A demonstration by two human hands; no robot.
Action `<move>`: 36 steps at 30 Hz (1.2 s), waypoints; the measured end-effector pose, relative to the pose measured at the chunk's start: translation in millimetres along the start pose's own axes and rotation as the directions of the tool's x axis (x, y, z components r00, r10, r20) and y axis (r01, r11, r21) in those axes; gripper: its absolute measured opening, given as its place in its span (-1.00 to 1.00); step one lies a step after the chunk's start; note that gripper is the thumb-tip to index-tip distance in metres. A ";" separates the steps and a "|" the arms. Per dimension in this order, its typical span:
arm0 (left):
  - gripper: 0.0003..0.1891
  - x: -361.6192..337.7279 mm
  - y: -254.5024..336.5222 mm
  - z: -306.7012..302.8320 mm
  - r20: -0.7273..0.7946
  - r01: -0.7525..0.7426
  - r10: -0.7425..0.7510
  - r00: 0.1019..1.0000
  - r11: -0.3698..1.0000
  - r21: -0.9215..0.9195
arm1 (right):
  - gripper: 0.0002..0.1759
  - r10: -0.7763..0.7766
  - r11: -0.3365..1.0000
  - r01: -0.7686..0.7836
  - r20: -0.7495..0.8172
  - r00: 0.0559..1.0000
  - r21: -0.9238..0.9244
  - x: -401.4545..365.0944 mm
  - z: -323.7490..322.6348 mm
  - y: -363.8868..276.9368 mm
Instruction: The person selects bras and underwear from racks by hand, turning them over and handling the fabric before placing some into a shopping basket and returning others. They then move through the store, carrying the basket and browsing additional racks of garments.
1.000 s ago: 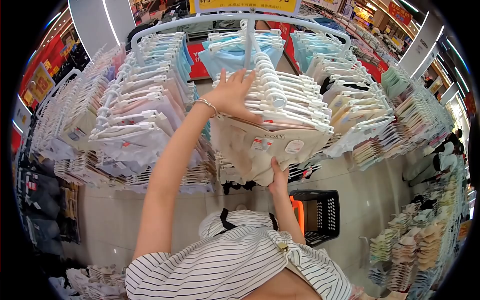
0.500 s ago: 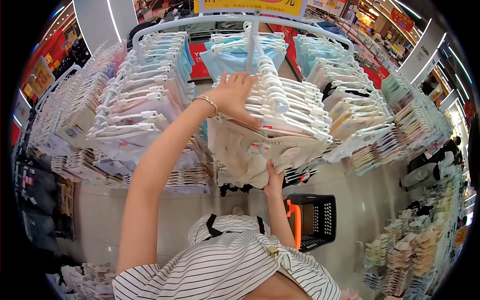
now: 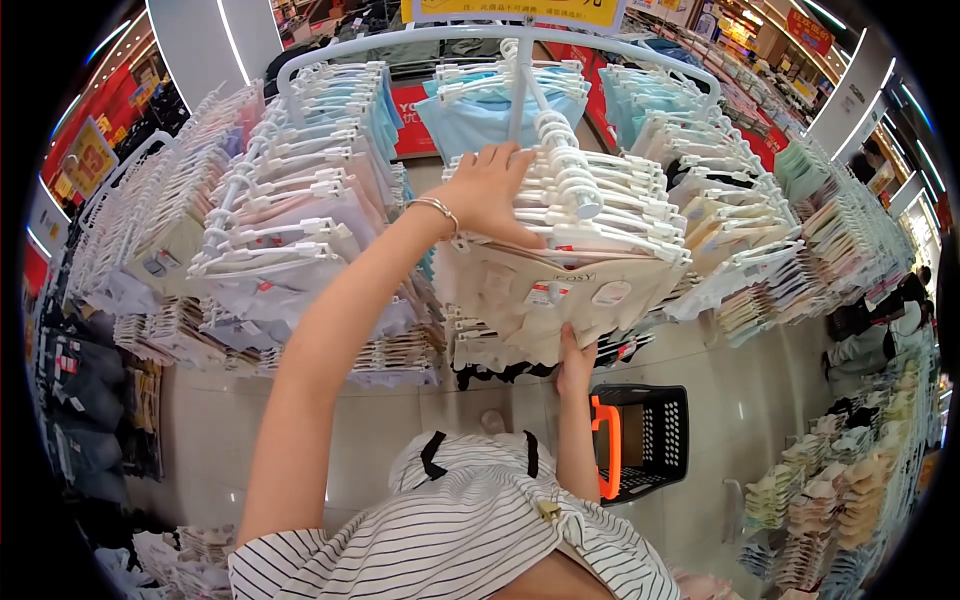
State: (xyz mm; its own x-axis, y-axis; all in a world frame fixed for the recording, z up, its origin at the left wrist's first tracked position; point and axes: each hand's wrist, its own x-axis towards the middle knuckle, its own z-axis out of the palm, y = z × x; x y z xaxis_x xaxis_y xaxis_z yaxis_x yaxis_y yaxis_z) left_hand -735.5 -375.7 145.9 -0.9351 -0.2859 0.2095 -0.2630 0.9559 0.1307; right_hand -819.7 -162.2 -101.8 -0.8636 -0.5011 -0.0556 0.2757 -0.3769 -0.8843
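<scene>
My left hand (image 3: 488, 200) reaches over a row of white hangers (image 3: 620, 215) on the central rail. Its fingers lie across the hangers from behind, and its thumb is in front, so the bunch sits in its grasp. From the front hanger hangs a beige pair of underpants (image 3: 520, 295) with "COSY" lettering, a red-and-white label and an oval tag. At the lower edge of this garment, my right hand (image 3: 575, 365) pinches the cloth, thumb in front and the other fingers hidden behind. A black basket (image 3: 655, 440) with an orange handle (image 3: 605, 445) is beside my right forearm.
Racks of pale underwear (image 3: 270, 270) stand left, with more beige and pastel pieces (image 3: 735, 230) right. Light blue garments (image 3: 500, 110) hang behind. The white rail's rounded end (image 3: 588, 205) points towards me. Bras (image 3: 820, 500) hang at lower right.
My view has shifted slightly, so the rack and both hands sit further right in the picture. The front underpants look flatter, their lettering easier to see. Both hands keep their places on the hangers and cloth.
</scene>
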 end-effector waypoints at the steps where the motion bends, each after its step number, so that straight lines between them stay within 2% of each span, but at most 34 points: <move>1: 0.17 0.1 -1.0 1.8 -0.014 -0.001 0.001 1.000 1.000 0.000 | -0.46 -0.005 0.999 0.004 -0.019 1.000 -0.041 -1.7 -1.8 -4.5; 3: 0.17 0.2 -1.5 6.5 -0.052 0.004 -0.004 0.999 1.000 0.003 | -0.46 -0.015 0.993 0.009 -0.055 0.998 -0.122 -6.1 -5.9 -13.8; 6: 0.15 0.9 -0.5 14.9 -0.120 0.002 0.001 0.993 1.000 0.022 | -0.46 -0.134 0.972 0.119 -0.060 0.989 -0.202 8.2 -29.0 -18.9; 7: 0.15 1.1 -0.2 17.8 -0.147 -0.001 0.004 0.989 1.000 0.022 | -0.47 -0.116 0.972 0.100 -0.066 0.991 -0.212 10.3 -25.7 -39.7; 8: 0.14 1.8 0.1 20.5 -0.176 -0.004 0.008 0.984 1.000 0.022 | -0.49 -0.204 0.948 0.173 -0.095 0.974 -0.266 6.7 -22.9 -60.8; 10: 0.13 1.5 -1.5 25.5 -0.218 -0.019 0.023 0.976 1.000 0.017 | -0.49 -0.359 0.894 0.298 -0.134 0.924 -0.335 18.8 -27.8 -92.0; 12: 0.11 2.1 -3.3 26.4 -0.265 -0.035 0.039 0.963 0.999 0.019 | -0.50 -0.618 0.722 0.494 -0.129 0.776 -0.484 32.7 -20.7 -127.0; 13: 0.09 1.4 -2.5 22.9 -0.251 -0.021 0.026 0.968 1.000 0.020 | -0.51 -0.650 0.659 0.490 -0.104 0.753 -0.570 29.3 -4.3 -156.6; 14: 0.09 1.3 -3.3 21.6 -0.280 -0.031 0.034 0.959 0.999 0.014 | -0.49 -0.715 0.583 0.569 -0.032 0.699 -0.580 37.2 1.6 -175.9; 16: 0.08 -1.1 -2.7 21.3 -0.327 -0.050 0.046 0.944 0.999 -0.004 | -0.55 -0.730 0.566 0.645 0.051 0.682 -0.514 52.8 19.7 -207.5; 17: 0.10 -2.0 0.0 15.3 -0.274 -0.015 0.010 0.962 1.000 -0.015 | -0.57 -0.671 0.618 0.637 0.114 0.733 -0.460 64.8 23.4 -217.9; 19: 0.11 -1.2 -3.8 16.4 -0.262 -0.029 0.020 0.965 0.999 -0.031 | -0.62 -0.545 0.717 0.599 0.249 0.800 -0.356 89.7 30.4 -234.4; 20: 0.12 -0.5 -5.8 16.8 -0.256 -0.037 0.025 0.966 0.999 -0.040 | -0.65 -0.486 0.716 0.552 0.262 0.834 -0.427 100.2 36.8 -238.9; 22: 0.12 0.5 -7.2 11.7 -0.205 -0.053 0.034 0.978 0.995 -0.086 | -0.65 -0.331 0.765 0.474 0.364 0.871 -0.437 117.2 55.8 -244.7; 23: 0.12 1.6 -8.6 9.9 -0.189 -0.065 0.044 0.981 0.992 -0.104 | -0.66 -0.273 0.750 0.470 0.429 0.861 -0.466 133.4 57.4 -243.9; 25: 0.10 3.9 -13.4 7.9 -0.156 -0.093 0.073 0.985 0.987 -0.127 | -0.63 -0.116 0.895 0.275 0.412 0.904 -0.351 142.9 75.4 -242.7; 27: 0.09 6.0 -15.6 6.0 -0.137 -0.111 0.090 0.986 0.983 -0.148 | -0.59 -0.007 0.959 0.131 0.443 0.896 -0.250 141.4 91.6 -247.3; 30: 0.09 9.8 -17.3 3.5 -0.119 -0.128 0.109 0.987 0.978 -0.167 | -0.58 0.021 0.966 0.097 0.446 0.895 -0.240 145.8 95.2 -247.7; 33: 0.11 11.2 -17.3 5.3 -0.119 -0.139 0.119 0.986 0.974 -0.181 | -0.50 0.047 0.966 0.107 0.565 0.824 -0.237 151.0 78.6 -242.8; 34: 0.11 11.8 -17.1 5.2 -0.116 -0.139 0.119 0.986 0.973 -0.183 | -0.37 0.031 0.982 0.091 0.617 0.786 -0.167 150.0 78.6 -238.1; 36: 0.11 13.3 -16.1 3.7 -0.104 -0.130 0.113 0.988 0.975 -0.180 | -0.28 0.044 0.979 0.089 0.607 0.794 -0.186 155.6 74.9 -233.6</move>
State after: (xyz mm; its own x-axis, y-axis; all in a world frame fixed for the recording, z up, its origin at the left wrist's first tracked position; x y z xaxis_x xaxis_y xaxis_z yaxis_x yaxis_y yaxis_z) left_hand -744.6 -394.7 143.0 -0.9289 -0.1817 0.3228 -0.0919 0.9572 0.2743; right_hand -986.8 -210.6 130.8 -0.4170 -0.8870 0.1986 0.1147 -0.2681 -0.9565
